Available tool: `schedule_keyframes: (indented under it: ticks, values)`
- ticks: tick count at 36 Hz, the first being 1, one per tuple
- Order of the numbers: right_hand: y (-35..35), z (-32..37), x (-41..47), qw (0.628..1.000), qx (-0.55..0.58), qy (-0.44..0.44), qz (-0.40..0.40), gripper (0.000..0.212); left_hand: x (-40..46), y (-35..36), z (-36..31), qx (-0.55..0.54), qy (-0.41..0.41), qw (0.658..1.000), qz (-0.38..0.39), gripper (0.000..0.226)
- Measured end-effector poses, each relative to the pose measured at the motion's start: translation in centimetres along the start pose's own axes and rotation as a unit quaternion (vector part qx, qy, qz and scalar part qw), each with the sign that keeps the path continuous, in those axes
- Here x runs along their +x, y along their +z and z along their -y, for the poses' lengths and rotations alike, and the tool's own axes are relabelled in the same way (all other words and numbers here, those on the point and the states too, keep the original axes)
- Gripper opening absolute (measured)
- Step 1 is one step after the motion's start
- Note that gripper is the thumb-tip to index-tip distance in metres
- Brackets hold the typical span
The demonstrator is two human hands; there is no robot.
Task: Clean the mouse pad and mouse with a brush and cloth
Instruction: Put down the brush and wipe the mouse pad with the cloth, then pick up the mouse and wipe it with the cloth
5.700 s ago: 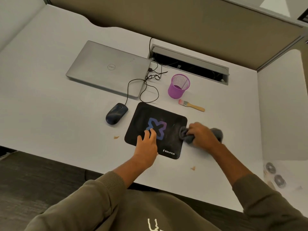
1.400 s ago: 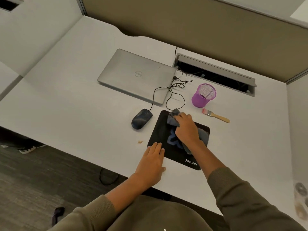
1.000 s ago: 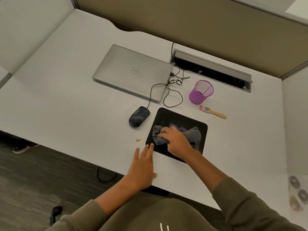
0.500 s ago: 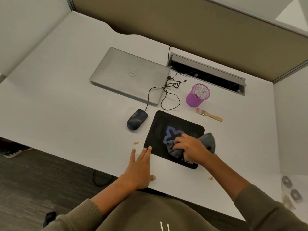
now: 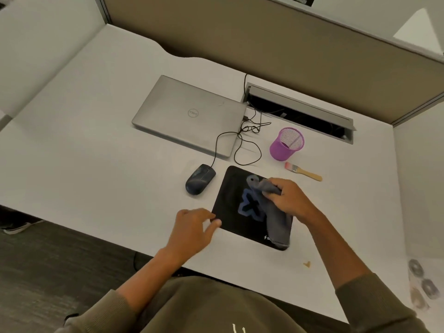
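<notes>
A black mouse pad point(image 5: 233, 188) with a blue X logo lies on the white desk near its front edge. My right hand point(image 5: 288, 199) grips a grey cloth point(image 5: 276, 224) over the pad's right half; the cloth trails down to the pad's near right corner. My left hand point(image 5: 194, 227) has its fingers curled at the pad's near left corner, thumb and fingertips touching the edge. A dark wired mouse point(image 5: 200, 179) sits just left of the pad. A small brush point(image 5: 303, 171) with a wooden handle and pink bristles lies beyond the pad's far right corner.
A shut silver laptop point(image 5: 189, 116) lies at the back, with the mouse cable point(image 5: 247, 145) looping beside it. A purple mesh cup point(image 5: 286, 143) stands behind the brush. An open cable tray point(image 5: 300, 111) runs along the partition. A small crumb point(image 5: 306, 263) lies near the front edge.
My right hand has swept the cloth from the pad's near right side up toward its far right. My left hand's fingers went from flat on the desk to curled at the pad's corner.
</notes>
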State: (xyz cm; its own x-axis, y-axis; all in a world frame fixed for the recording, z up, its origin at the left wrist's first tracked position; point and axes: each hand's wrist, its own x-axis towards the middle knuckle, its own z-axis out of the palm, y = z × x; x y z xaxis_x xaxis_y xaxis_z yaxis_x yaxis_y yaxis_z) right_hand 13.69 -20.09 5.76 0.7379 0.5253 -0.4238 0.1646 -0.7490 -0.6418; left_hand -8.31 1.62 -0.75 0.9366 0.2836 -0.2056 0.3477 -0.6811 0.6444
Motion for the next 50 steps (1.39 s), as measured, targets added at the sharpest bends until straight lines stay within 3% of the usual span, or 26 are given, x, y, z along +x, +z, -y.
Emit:
schedule_keyframes:
  ticks: [2, 5, 9, 13, 21, 30, 43, 50]
  values:
    - [0.0, 1.1, -0.1, 0.995, 0.09, 0.014, -0.03, 0.017, 0.8, -1.2, 0.9, -0.04, -0.046, 0.994, -0.086, 0.041]
    - [-0.1, 2.5, -0.2, 0.965, 0.255, 0.037, -0.042, 0.023, 2.3, -2.6, 2.3, -0.086, -0.112, 0.981, -0.136, 0.042]
    - [0.1, 4.1, -0.1, 0.902, 0.427, 0.054, -0.035, 0.022, 4.7, -3.4, 3.2, -0.11, -0.194, 0.967, -0.127, 0.077]
    - [0.2, 5.2, 0.1, 0.858, 0.508, 0.067, -0.031, 0.019, 6.3, -3.2, 3.5, -0.105, -0.209, 0.966, -0.109, 0.095]
    - [0.6, 6.0, 0.4, 0.828, 0.556, 0.062, -0.04, 0.021, 7.7, -2.4, 2.8, -0.03, -0.186, 0.977, -0.102, 0.102]
    - [1.0, 5.3, 1.0, 0.799, 0.595, 0.081, -0.026, 0.024, 8.3, -1.7, 2.8, -0.015, -0.17, 0.979, -0.114, 0.088]
    - [1.4, 4.2, 2.5, 0.832, 0.551, 0.053, 0.013, 0.032, 8.6, -1.4, 3.2, -0.036, -0.146, 0.979, -0.137, 0.07]
    - [2.0, 4.0, 3.7, 0.813, 0.576, 0.072, -0.058, 0.034, 8.1, -1.5, 3.8, -0.108, -0.096, 0.977, -0.154, 0.066]
